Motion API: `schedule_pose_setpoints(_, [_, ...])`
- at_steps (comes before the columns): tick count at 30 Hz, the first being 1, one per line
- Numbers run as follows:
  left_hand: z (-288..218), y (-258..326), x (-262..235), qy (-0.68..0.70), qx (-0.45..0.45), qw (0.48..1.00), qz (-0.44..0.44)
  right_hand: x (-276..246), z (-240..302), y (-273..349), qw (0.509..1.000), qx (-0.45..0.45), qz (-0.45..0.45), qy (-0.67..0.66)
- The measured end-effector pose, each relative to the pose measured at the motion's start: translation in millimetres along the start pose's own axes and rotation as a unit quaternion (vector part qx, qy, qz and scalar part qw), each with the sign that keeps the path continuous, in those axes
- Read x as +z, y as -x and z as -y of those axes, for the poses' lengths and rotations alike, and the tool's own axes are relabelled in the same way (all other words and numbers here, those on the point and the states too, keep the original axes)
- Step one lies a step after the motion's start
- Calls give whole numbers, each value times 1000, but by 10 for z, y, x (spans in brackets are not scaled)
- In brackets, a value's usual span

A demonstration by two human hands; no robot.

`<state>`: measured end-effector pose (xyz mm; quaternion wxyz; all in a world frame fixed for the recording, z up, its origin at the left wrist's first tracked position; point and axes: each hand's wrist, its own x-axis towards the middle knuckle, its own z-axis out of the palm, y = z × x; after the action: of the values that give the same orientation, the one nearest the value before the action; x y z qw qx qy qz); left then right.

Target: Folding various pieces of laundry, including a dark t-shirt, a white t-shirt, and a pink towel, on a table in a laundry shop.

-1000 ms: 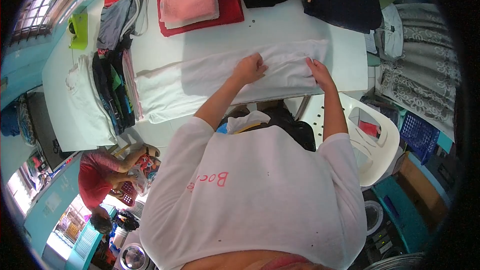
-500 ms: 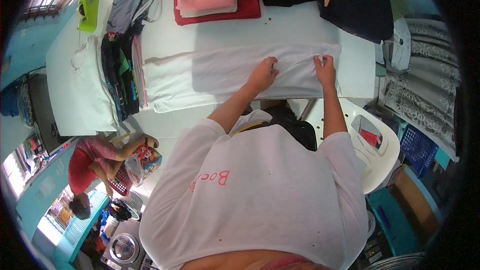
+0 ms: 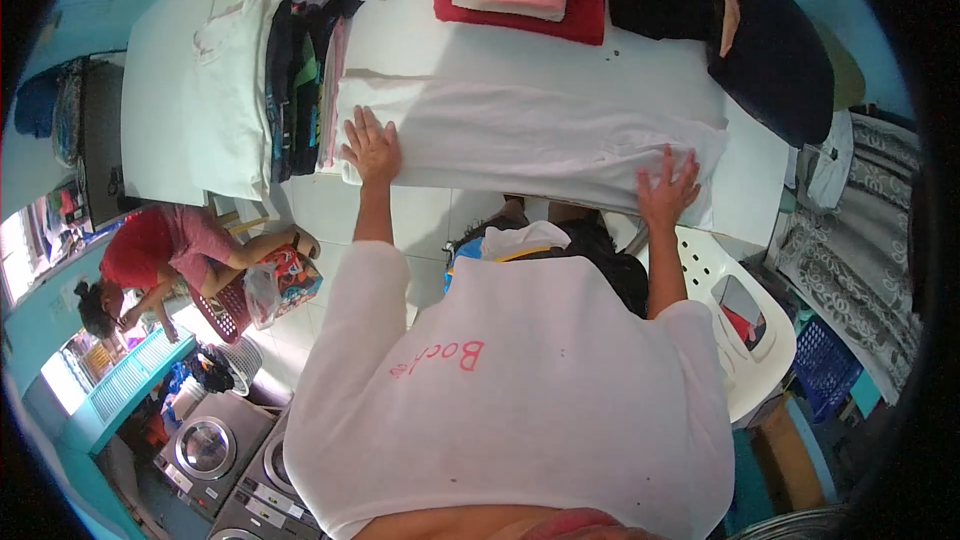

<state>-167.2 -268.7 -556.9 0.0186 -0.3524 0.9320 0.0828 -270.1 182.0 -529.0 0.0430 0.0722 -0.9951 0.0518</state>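
A white cloth [image 3: 510, 130], folded into a long strip, lies across the white table [image 3: 560, 65] along its near edge. Flat on the strip's left end rests my left hand [image 3: 371, 147], fingers spread. At the right end my right hand [image 3: 668, 188] presses down with its fingers apart, close to the near edge. Small wrinkles run through the cloth beside the right fingers. Neither hand grips anything.
Left of the strip are stacked dark clothes [image 3: 292, 90] and a white shirt [image 3: 232, 90]. Pink and red towels [image 3: 590, 5] and dark garments [image 3: 775, 65] lie farther back. A white plastic chair [image 3: 765, 370] stands right; another person [image 3: 150, 260] bends at lower left.
My left hand has gone from the strip's middle to its left end and opened. My right hand has let go of its pinch and spread out. The whole view has shifted.
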Motion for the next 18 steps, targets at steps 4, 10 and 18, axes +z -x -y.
schedule_pose_setpoints(4, [181, -65, 43, 38, 62, 997, -3, 59, 150, -51, 979, 87, 175, 55])
schedule_pose_setpoints(10, [228, -24, -13, 90, -135, 985, -53, 62, -41, -115, 979, 116, 164, 48])
schedule_pose_setpoints(18, [-374, -80, -629, 158, -31, 982, 94, 164, -330, -113, 978, 101, 148, -109])
